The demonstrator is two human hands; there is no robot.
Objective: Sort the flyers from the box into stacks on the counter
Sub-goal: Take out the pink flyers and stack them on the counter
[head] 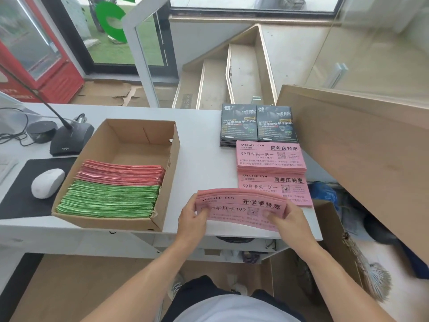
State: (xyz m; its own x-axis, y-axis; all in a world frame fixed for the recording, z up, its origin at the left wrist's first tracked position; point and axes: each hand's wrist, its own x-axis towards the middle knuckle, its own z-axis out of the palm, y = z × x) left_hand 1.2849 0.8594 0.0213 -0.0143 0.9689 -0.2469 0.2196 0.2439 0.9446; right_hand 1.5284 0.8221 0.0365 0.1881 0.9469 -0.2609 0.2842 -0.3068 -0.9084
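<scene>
The scene is evenly lit by bright daylight admitted through the glass door (111, 36) and the window (253, 3) at the top. Only soft, faint shadows are cast on the white counter (204, 145). Pale reflections are seen on the glass panel (376, 43) at the right. Straight lines are bowed toward the edges by the wide-angle lens, and slight blur is noticed there.

Cardboard box (130, 145) on tabletop (202, 163): pink flyers (120, 174) behind green flyers (109, 201). Right of box: dark flyer stacks (257, 124), two pink stacks (270, 156). Bowed pink bundle (241, 208) gripped at both ends, near front edge.
</scene>
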